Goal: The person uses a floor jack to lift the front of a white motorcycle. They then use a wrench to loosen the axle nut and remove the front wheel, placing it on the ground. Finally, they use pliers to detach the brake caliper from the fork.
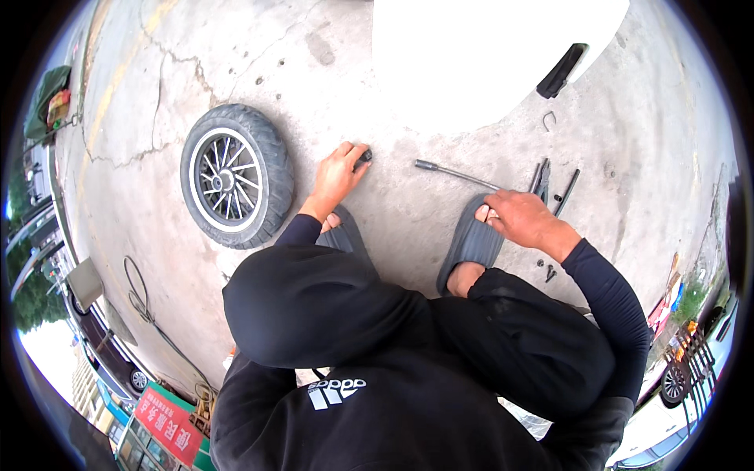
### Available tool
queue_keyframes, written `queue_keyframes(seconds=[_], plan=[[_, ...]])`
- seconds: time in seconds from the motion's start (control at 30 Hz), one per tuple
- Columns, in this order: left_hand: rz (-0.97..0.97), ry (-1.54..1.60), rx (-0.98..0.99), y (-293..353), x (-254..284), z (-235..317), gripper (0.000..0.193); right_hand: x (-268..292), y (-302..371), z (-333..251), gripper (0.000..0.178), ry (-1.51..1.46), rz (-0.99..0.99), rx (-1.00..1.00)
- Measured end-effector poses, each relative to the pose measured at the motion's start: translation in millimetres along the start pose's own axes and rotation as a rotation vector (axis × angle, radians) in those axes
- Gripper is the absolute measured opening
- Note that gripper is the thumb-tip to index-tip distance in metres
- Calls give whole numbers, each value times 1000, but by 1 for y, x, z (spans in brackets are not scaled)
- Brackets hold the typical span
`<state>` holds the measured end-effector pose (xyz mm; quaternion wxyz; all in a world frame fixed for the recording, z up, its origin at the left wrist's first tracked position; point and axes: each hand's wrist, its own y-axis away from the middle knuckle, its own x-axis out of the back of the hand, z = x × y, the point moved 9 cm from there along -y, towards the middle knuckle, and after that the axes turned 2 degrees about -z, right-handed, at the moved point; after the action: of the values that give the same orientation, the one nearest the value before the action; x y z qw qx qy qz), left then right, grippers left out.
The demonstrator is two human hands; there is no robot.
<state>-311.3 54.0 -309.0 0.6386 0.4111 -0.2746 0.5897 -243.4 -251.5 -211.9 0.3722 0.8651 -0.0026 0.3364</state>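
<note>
Past my left sandal, my left hand is closed, fingers bent round a small black part just above the concrete. Its exact kind is too small to make out. My right hand grips a long socket wrench beside my right foot. The wrench's thin steel shaft points left and away from me, ending in a dark socket. Its other end is hidden in the hand. To the left of my left hand, a wheel with a black tyre and dark spoked rim lies on the ground.
A white vehicle body stands ahead. Right of my right hand lie pliers-like tools and a dark rod. Small bolts lie nearer, a bent metal clip farther off. A cable runs at left. Grey sandals are on my feet.
</note>
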Motion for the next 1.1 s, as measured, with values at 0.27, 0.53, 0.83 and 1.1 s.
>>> queue_keyframes(seconds=[0.27, 0.53, 0.83, 1.1], plan=[[64, 147, 50, 7, 1, -9, 29, 4, -1, -4, 16, 18, -29, -36], [53, 186, 69, 10, -1, -13, 33, 2, -4, -3, 17, 40, -15, -7], [53, 18, -48, 1, 4, 9, 48, -9, -7, 5, 19, 10, -11, 34], [14, 73, -11, -13, -7, 10, 34, -8, -4, 8, 20, 19, -43, -30]])
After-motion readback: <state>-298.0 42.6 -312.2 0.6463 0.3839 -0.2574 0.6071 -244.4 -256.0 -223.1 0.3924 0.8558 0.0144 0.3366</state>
